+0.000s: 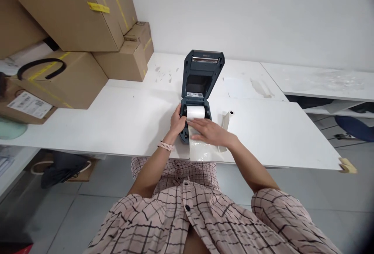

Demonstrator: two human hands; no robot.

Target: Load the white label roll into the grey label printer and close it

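Apparently, the person had both hands at the label printer (pixel 196 100), which stood on the white table (pixel 125 125) with its lid raised and leaning back. I stood in the room and watched mainly the hands. The left hand (pixel 177 120) was at the printer's left wall, and it gripped this wall: the fingers went along the outside, partly hidden, and the thumb lay over the edge, close to the end of the white roll (pixel 195 112) inside the printer. The left forearm rose steeply from the near side of the printer, with a pale pink band (pixel 165 145) around the wrist.

The right hand (pixel 209 131) was grasping nothing. It lay flat, palm down, with the fingers stretched toward the left and a little separated, over the pale strip (pixel 200 152) which came out in front of the printer to the table's edge. How strongly it pressed, I could not tell. The right forearm reached in obliquely, its elbow bent.

Just to the right of the printer lay a curled strip (pixel 226 121) with a dark hole at its end. Well to the left of it were stacked cardboard boxes (pixel 84 24).
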